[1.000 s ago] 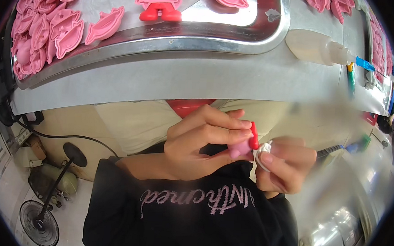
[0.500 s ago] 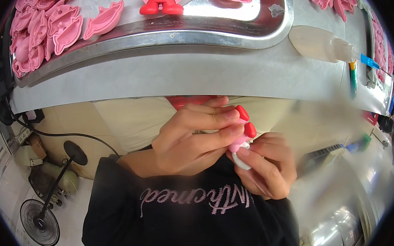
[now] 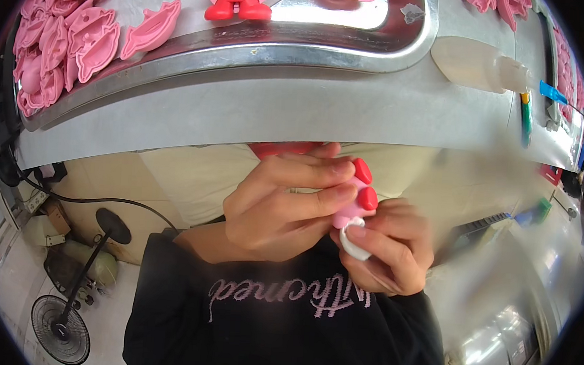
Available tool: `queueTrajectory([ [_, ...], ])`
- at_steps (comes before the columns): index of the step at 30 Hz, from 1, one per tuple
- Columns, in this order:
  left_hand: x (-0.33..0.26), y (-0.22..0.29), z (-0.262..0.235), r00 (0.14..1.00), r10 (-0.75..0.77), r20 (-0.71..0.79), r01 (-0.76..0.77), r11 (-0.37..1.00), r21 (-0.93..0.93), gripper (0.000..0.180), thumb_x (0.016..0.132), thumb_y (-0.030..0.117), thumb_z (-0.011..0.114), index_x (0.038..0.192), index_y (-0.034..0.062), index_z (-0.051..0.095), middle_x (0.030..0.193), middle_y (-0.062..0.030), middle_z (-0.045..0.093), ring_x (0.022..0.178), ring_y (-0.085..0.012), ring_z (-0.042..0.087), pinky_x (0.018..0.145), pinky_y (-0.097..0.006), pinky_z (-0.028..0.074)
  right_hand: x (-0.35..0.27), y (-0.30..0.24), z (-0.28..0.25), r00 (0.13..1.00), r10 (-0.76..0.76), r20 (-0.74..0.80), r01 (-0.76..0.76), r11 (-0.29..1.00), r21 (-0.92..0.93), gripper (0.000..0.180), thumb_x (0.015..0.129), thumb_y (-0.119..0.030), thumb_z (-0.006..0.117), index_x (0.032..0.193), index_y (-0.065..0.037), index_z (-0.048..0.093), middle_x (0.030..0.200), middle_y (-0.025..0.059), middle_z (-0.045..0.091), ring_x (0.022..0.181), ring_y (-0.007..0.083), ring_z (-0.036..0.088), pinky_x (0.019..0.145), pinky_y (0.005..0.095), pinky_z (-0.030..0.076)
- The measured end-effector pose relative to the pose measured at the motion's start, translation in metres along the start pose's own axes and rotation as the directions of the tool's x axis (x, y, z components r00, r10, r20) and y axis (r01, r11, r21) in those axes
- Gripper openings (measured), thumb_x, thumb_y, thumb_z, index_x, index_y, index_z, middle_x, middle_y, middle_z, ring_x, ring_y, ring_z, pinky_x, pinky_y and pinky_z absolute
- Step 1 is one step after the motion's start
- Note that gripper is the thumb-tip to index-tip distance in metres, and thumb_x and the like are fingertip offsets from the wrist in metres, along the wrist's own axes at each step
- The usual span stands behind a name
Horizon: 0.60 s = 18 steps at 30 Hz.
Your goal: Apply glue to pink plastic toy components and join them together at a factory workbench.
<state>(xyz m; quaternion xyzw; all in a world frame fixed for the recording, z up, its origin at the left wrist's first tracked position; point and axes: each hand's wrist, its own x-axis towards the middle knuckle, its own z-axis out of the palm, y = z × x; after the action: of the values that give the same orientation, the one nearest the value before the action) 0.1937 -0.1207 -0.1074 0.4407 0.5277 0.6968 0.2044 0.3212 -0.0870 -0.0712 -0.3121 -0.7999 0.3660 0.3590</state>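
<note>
My left hand [image 3: 287, 205] is closed around a small pink toy figure [image 3: 348, 216], held in front of my chest beyond the table's near edge. Two glossy red feet [image 3: 368, 198] stick out past the fingertips; the rest of the toy is largely covered by that hand. Pinched between thumb and fingers of my right hand [image 3: 395, 249] is a small white curved piece [image 3: 355, 245]. Its upper end meets the pink part of the figure, though I cannot tell whether the two are joined.
A metal tray [image 3: 260, 55] on the grey table [image 3: 243, 99] bears several pink hollow shells [image 3: 99, 53] and a pink piece with red legs [image 3: 238, 8]. At right lie a translucent squeeze bottle [image 3: 476, 63] and a blue-tipped tool [image 3: 553, 93]. A fan [image 3: 61, 330] stands lower left.
My right hand has shifted slightly left and down with the white piece, which now shows more fully. The figure has turned a little in my left hand.
</note>
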Motion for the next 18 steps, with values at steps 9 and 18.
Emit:
queueTrajectory([
  [9, -0.004, 0.005, 0.009, 0.825, -0.333, 0.457, 0.566, 0.484, -0.668, 0.043, 0.068, -0.002, 0.066, 0.104, -0.0023, 0.043, 0.106, -0.0145, 0.048, 0.103, -0.0260, 0.051, 0.087, -0.037, 0.043, 0.012, 0.010, -0.019, 0.980, -0.009, -0.198, 0.016, 0.999, 0.034, 0.038, 0.051, 0.008, 0.073, 0.084, -0.003, 0.059, 0.080, 0.0073, 0.048, 0.059, 0.0168, 0.048, 0.048, 0.0232, 0.040],
  [18, -0.004, 0.007, 0.014, 0.683, -0.502, 0.530, 0.696, 0.228, -0.681, 0.048, 0.071, 0.026, 0.069, 0.105, 0.0052, 0.042, 0.105, -0.0120, 0.049, 0.097, -0.0180, 0.049, 0.081, -0.029, 0.041, 0.004, 0.011, -0.015, 0.993, 0.083, -0.082, -0.079, 0.995, 0.061, 0.044, 0.056, 0.009, 0.071, 0.095, -0.005, 0.054, 0.085, 0.0095, 0.047, 0.062, 0.0163, 0.052, 0.052, 0.0230, 0.043],
])
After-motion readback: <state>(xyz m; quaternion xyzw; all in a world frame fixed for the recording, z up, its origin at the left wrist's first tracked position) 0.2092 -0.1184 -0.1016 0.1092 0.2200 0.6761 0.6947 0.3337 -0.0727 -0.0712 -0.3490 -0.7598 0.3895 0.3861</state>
